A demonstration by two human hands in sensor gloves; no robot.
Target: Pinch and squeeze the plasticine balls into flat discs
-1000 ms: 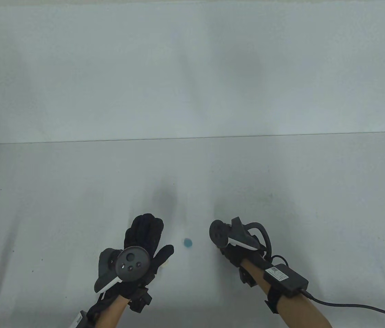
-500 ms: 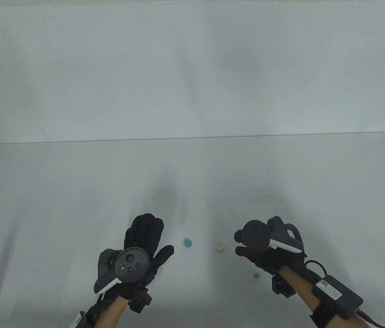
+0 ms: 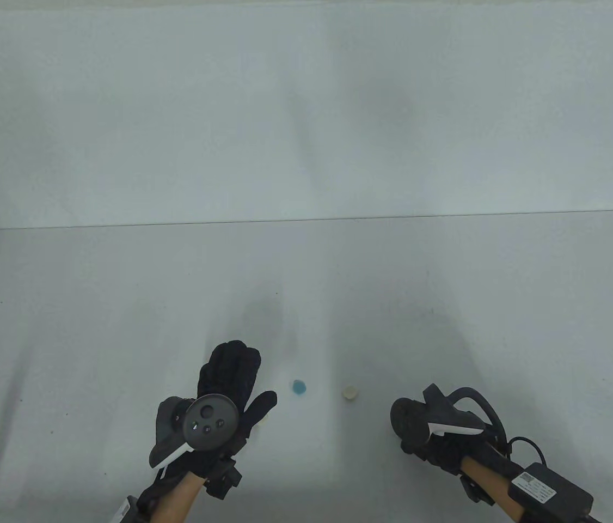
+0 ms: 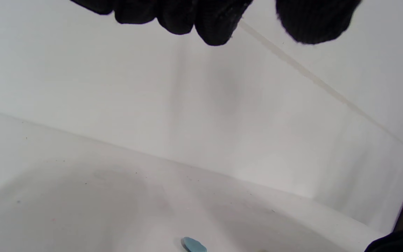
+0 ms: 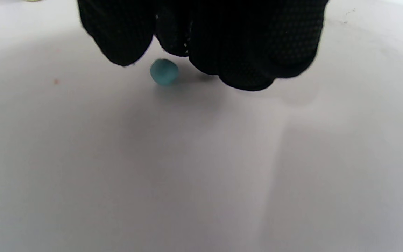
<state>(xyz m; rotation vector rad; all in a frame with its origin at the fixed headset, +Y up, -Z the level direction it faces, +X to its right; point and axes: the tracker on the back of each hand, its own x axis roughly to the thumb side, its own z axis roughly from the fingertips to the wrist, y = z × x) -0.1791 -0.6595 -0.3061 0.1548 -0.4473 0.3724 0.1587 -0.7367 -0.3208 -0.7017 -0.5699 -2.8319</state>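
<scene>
A flattened blue disc (image 3: 299, 387) and a cream disc (image 3: 349, 393) lie on the white table (image 3: 94, 305) between my hands. The blue disc also shows in the left wrist view (image 4: 193, 245). My left hand (image 3: 233, 381) rests flat on the table, fingers stretched out and holding nothing; in the left wrist view its fingertips (image 4: 215, 33) hang free. My right hand (image 3: 421, 430) is near the front edge, fingers curled down. In the right wrist view a small blue ball (image 5: 164, 71) sits on the table just behind my right fingertips (image 5: 243, 75). I cannot tell whether they touch it.
The table's far edge (image 3: 306, 219) meets a white wall. A black box (image 3: 549, 487) with a cable is strapped to my right forearm. A pale bit shows at my left thumb's edge (image 3: 264, 420).
My right hand has moved right and back toward the front edge, uncovering the cream disc, and now covers the small blue ball in the table view. My left hand has not moved.
</scene>
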